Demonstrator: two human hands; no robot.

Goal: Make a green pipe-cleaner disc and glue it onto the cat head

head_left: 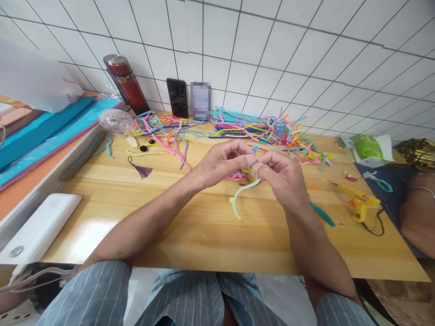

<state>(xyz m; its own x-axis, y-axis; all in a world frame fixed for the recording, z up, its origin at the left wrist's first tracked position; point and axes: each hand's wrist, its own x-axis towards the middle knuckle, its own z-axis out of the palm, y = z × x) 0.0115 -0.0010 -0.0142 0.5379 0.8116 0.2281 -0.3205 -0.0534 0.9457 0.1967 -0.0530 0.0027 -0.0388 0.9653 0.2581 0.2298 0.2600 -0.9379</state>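
Observation:
My left hand [226, 165] and my right hand [280, 174] meet above the middle of the table, thumbs and fingertips pinched close together. A pale green pipe cleaner [237, 198] hangs from the pinch in a curve towards me, its free end pointing down. The part between my fingertips is hidden. Just past the fingertips shows a small blue tip [254, 148]; I cannot tell what it belongs to. Under and behind my hands lies a partly hidden bundle of pink and yellow pieces [237, 175].
Heaps of coloured pipe cleaners [241, 127] lie along the tiled wall. A red flask [125, 83] and a black phone [177, 97] stand behind. At right lie a yellow glue gun [360, 203] and a teal-handled tool [322, 214]; at left, a white power bank [42, 226] and purple tassel [141, 170].

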